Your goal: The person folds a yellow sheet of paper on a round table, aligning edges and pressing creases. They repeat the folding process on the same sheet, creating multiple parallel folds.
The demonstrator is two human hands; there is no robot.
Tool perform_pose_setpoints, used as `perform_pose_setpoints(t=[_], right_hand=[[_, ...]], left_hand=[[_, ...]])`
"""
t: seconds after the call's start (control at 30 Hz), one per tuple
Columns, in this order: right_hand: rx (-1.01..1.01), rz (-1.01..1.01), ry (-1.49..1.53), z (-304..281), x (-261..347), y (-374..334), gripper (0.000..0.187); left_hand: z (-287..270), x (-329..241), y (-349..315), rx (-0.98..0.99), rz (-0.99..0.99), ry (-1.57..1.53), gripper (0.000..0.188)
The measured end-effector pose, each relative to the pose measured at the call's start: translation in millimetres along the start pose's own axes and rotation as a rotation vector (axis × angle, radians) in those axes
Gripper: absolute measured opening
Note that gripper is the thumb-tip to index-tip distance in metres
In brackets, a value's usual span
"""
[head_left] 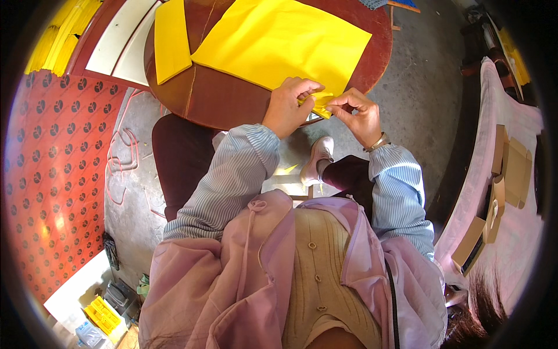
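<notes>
The yellow sheet [282, 43] lies across the reddish-brown round table [218, 102], with its near corner [321, 110] brought up to the table's rim in front of the person. Both hands are close together there: the left hand [289, 107] grips the gathered edge between thumb and curled fingers, while the right hand [358, 116] pinches the tip just beside it. Exactly how the layers sit between the fingertips is hard to tell, since the fingers cover much of the bunched part. The likeliest trouble is a slip, for the right hand appears to have only a small bit of material, and losing it could let the gathered corner fall open. Uneven pulling between the two hands could set the corner askew, and a hard tug could drag the flat part over the tabletop and rumple it. The long axis of the sheet seems to run slantwise, from upper left to lower right, its shorter right edge angling down to the held corner, which points toward the person. A folded yellow strip [171, 41] lies apart to the left, nearly lengthwise away from the person.
</notes>
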State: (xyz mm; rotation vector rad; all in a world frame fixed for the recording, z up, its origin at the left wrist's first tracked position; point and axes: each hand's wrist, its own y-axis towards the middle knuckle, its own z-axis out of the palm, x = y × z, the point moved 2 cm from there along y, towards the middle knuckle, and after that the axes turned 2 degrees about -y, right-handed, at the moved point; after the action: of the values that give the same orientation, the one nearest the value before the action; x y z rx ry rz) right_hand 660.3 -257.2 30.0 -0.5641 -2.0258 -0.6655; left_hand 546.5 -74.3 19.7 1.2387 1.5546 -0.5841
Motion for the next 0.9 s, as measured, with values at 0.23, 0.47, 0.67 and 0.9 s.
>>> perform_pose_setpoints(t=[0.23,0.47,0.67,0.9], right_hand=[[-0.012,0.011,0.083,2,-5,1,0.011],[-0.052,0.013,0.108,4,-6,3,0.008],[-0.099,-0.149,-0.098,-7,5,10,0.036],[-0.036,-0.204,-0.284,-7,6,17,0.041]], left_hand=[[-5,-3,-1,0.07,0.021,-0.021,0.039],[2,-6,-1,-0.007,0.111,0.11,0.031],[9,-12,-2,-0.118,0.106,0.176,0.022],[16,-17,-7,-0.173,0.152,0.2,0.02]])
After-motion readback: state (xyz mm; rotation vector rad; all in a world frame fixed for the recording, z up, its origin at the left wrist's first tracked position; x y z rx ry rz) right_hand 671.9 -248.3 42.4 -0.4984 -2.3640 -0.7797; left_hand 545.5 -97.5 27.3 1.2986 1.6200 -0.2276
